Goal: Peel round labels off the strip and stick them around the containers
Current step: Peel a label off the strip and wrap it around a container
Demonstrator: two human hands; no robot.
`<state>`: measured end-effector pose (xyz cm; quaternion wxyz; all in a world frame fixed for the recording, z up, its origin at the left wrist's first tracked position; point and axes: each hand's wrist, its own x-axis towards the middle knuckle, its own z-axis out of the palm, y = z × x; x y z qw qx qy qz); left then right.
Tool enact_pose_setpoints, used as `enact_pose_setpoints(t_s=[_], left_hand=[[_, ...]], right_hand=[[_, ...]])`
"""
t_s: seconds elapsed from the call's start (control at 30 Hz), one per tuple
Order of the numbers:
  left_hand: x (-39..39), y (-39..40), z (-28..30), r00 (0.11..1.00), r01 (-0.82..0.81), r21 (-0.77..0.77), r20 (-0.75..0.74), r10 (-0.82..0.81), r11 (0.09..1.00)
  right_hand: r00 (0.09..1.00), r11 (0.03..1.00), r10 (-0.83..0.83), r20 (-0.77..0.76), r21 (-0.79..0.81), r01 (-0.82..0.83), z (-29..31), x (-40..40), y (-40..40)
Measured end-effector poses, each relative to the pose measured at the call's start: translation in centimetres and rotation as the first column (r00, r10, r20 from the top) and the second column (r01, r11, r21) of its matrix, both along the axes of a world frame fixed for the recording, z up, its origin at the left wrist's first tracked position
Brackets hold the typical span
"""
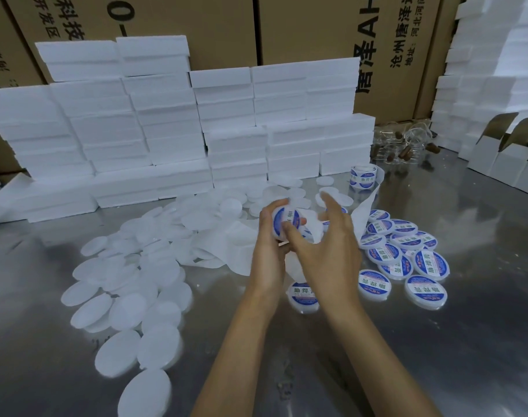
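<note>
My left hand grips a round white container that carries a blue and white label on its face, held above the table's middle. My right hand is beside it, thumb touching the label's lower edge, fingers spread and relaxed. The white backing strip trails from behind my hands up to the label roll. Several plain white containers lie spread at the left. Several labelled containers lie in a heap at the right.
White foam boxes are stacked along the back of the metal table, in front of cardboard cartons. Clear glass bottles with corks lie at the back right. Open white boxes stand at the right edge.
</note>
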<state>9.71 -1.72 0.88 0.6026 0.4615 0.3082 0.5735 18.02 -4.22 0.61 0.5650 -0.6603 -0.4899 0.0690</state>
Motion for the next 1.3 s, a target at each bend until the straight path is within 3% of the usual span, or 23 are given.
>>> enact_pose_setpoints(t_s=[0.17,0.33,0.53,0.67,0.8,0.93,1.03,1.13,1.3], left_hand=[[-0.5,-0.4,0.6,0.963,0.11,-0.135,0.258,-0.073,0.985],[-0.2,-0.8,0.7,0.918,0.245,-0.187,0.359,-0.165,0.951],[0.0,-1.0,0.9,0.946,0.235,-0.181,0.27,-0.181,0.955],[0.4,-0.7,0.5,0.973,0.208,-0.114,0.122,-0.194,0.972],[0.2,-1.0,0.1,0.993,0.112,-0.065,0.044,-0.11,0.992],[-0.3,-0.8,0.0,0.994,-0.037,-0.121,0.101,0.049,0.992],[-0.7,-0.9,0.2,0.984,-0.13,-0.148,0.101,0.146,0.98],[-0.9,-1.1,0.1,0.974,-0.196,-0.177,0.083,0.213,0.965],[-0.9,-1.2,0.0,0.975,-0.197,-0.158,0.067,0.21,0.968]], right_hand=[[0.998,0.997,0.048,0.045,-0.056,-0.045,-0.4,1.0,0.1],[0.98,0.998,0.035,0.197,-0.066,-0.023,-0.7,1.1,0.5],[0.989,0.996,0.013,0.144,0.089,-0.026,-1.1,1.9,0.9],[0.996,0.991,0.023,0.09,0.127,-0.035,-1.3,2.2,1.0],[0.993,0.992,0.116,0.009,0.05,-0.117,-1.5,2.2,0.7],[0.979,0.978,0.203,0.014,-0.056,-0.202,-1.8,2.1,0.4],[0.973,0.97,0.218,0.071,-0.13,-0.208,-2.0,2.1,0.4],[0.946,0.968,0.218,0.239,-0.179,-0.178,-2.0,1.9,0.1],[0.932,0.985,0.157,0.326,-0.114,-0.126,-2.1,2.1,0.2]])
